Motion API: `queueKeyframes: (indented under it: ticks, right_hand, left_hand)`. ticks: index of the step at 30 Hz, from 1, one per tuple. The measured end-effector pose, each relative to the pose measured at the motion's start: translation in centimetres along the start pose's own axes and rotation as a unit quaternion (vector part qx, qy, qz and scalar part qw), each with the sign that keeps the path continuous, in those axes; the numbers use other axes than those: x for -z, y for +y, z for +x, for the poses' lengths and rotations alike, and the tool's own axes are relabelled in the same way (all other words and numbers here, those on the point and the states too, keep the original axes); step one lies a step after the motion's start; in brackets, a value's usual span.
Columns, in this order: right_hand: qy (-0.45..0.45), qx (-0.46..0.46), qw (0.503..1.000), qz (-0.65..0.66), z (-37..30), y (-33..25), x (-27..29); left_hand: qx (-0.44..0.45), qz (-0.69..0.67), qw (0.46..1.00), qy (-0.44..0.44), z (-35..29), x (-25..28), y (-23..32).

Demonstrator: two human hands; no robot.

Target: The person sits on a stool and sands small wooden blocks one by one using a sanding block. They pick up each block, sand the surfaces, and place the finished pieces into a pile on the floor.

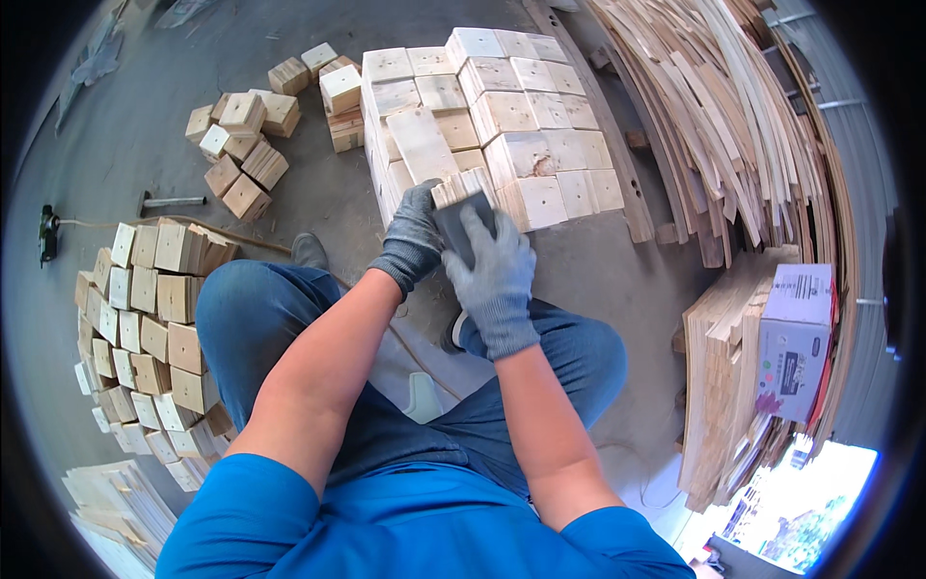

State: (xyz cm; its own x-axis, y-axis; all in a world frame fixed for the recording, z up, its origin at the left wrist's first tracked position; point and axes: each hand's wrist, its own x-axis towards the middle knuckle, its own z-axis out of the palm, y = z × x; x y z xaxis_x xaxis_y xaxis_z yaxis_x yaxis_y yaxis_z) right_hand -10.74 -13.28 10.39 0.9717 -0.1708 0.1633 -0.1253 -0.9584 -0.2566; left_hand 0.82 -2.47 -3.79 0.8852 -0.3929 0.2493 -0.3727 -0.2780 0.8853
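My left hand (412, 236), in a grey knit glove, is closed round the near left side of a pale wooden block (463, 186) with striped layers. My right hand (494, 275), gloved the same way, grips a dark grey sanding block (451, 232) with its fingers spread over the top. The sanding block lies against the near end of the wooden block. Both hands are in front of a neat stack of square wooden blocks (540, 150), most with a small hole in the face. A pale, longer face of wood (420, 143) shows just beyond my left hand.
Loose wooden blocks (243, 116) lie on the concrete floor at the far left. A larger block pile (145, 318) stands by my left knee, near a hammer-like tool (174, 202) and a hose (241, 234). Long wood strips (714, 116) and a purple-white carton (796, 338) line the right.
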Motion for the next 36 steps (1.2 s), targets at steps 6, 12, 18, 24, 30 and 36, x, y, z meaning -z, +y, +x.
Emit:
queueKeyframes:
  ticks: [6, 12, 18, 24, 30, 36]
  right_hand:
    - [-0.015, -0.092, 0.995, 0.025, -7.4, 4.1, 1.4]
    - [0.07, -0.107, 0.987, 0.095, -6.2, 7.4, 4.6]
    - [0.167, -0.094, 0.956, 0.22, -2.5, 12.0, 6.9]
    - [0.162, -0.18, 0.932, 0.27, -1.1, 13.5, 5.5]
    - [0.162, -0.137, 0.959, 0.19, -1.7, 12.8, 5.2]
    - [0.156, -0.141, 0.962, 0.176, -1.6, 13.0, 5.1]
  left_hand:
    - [0.079, -0.023, 0.997, 0.011, -0.5, -0.6, 1.0]
    - [0.076, -0.069, 0.995, 0.003, -0.6, -0.3, 1.4]
    - [0.129, -0.045, 0.991, -0.014, -0.8, 1.0, 4.1]
    - [0.079, 0.051, 0.995, -0.016, -0.7, 2.3, 2.0]
    - [0.081, 0.032, 0.995, -0.038, -0.2, 2.9, 3.3]
    - [-0.015, 0.071, 0.997, -0.012, 0.6, 3.1, 6.2]
